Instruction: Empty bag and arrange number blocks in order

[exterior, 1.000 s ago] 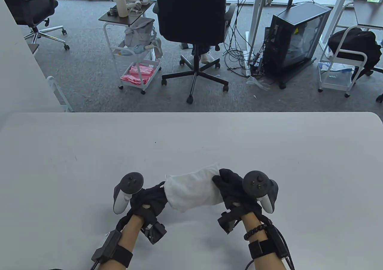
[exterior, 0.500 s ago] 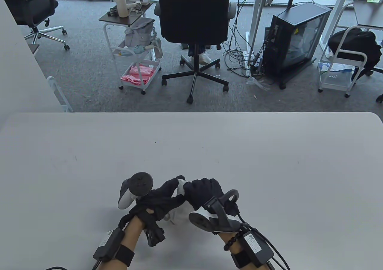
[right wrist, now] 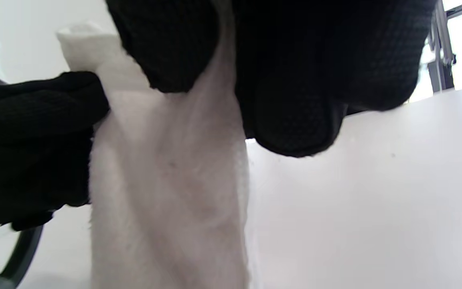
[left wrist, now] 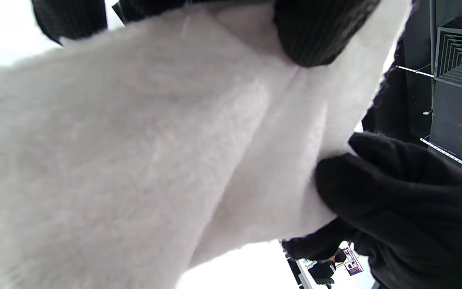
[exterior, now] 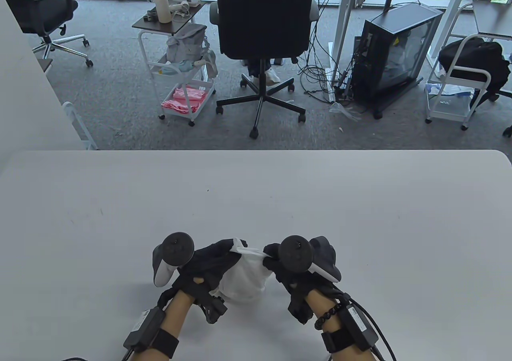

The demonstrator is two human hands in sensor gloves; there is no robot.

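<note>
Table view: both black-gloved hands — left hand (exterior: 208,265), right hand (exterior: 296,275) — pinch the top edge of a soft white fabric bag (exterior: 244,279), hanging between them over the white table's (exterior: 360,217) near edge.

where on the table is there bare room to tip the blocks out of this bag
Nearly all the table is bare: the whole stretch from the hands to the far edge, plus both sides. The only crowded patch is near the front edge, where the left hand and right hand pinch the white bag.

One white bag (exterior: 244,279), two gloved hands, one table (exterior: 360,201).
</note>
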